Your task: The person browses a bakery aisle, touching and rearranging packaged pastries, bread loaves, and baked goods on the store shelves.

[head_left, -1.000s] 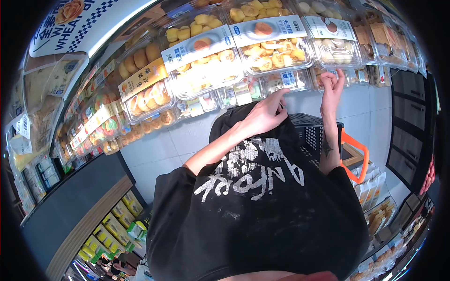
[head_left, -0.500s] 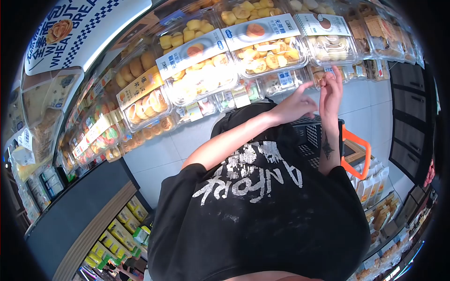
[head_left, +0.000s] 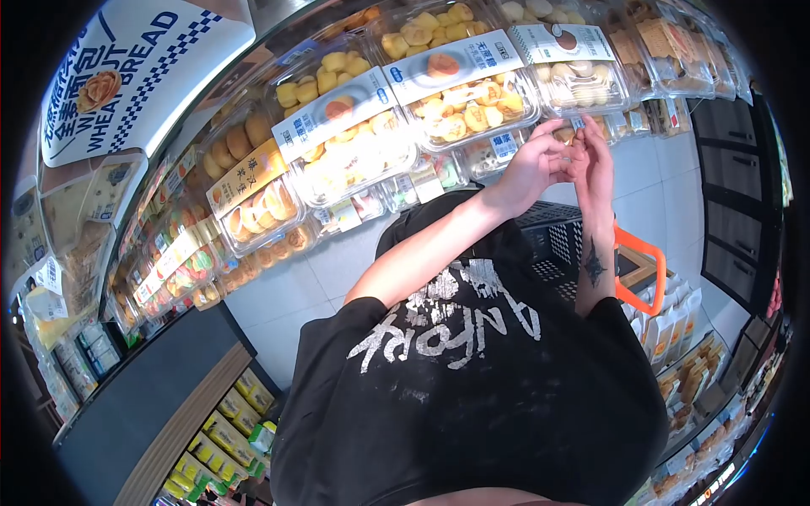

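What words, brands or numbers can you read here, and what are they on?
"全麦面包" and "WHEAT BREAD": white hanging sign.
"无蔗糖": pale label on a pastry box.
"爆浆汉堡": yellow-orange label on a bun box.
Black shirt: worn letters, unclear.
Other print and numbers: too small or blurred.

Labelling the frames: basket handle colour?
Orange basket handle, clearest in the head view.
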A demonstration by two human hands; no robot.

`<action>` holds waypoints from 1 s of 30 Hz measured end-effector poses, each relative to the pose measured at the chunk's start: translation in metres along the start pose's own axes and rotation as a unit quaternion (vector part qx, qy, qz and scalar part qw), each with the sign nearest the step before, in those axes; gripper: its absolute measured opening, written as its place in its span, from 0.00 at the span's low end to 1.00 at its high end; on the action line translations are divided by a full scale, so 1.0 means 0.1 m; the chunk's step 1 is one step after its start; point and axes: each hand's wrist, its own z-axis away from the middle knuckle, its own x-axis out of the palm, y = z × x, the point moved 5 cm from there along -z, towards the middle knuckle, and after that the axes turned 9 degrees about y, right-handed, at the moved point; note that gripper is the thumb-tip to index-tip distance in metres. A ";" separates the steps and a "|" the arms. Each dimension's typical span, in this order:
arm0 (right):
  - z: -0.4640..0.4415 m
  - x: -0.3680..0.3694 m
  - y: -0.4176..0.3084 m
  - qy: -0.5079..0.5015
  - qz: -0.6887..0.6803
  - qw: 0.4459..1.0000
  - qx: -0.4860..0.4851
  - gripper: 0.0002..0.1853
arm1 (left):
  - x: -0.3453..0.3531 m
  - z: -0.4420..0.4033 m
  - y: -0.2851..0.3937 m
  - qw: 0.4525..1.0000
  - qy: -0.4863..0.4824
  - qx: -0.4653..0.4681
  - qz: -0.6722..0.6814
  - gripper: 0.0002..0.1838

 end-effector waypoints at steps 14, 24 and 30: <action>0.03 0.02 0.05 -0.020 0.022 0.999 0.021 0.22 | -0.05 -0.01 -0.06 0.994 0.010 0.009 -0.108 0.34; 0.32 -0.10 0.94 -0.285 0.451 0.842 0.082 0.17 | -0.89 0.19 -0.42 0.756 0.047 -0.029 -0.653 0.23; 0.13 -0.18 1.58 -0.218 0.570 0.791 -0.030 0.24 | -1.34 0.13 -0.43 0.729 0.111 0.164 -0.655 0.29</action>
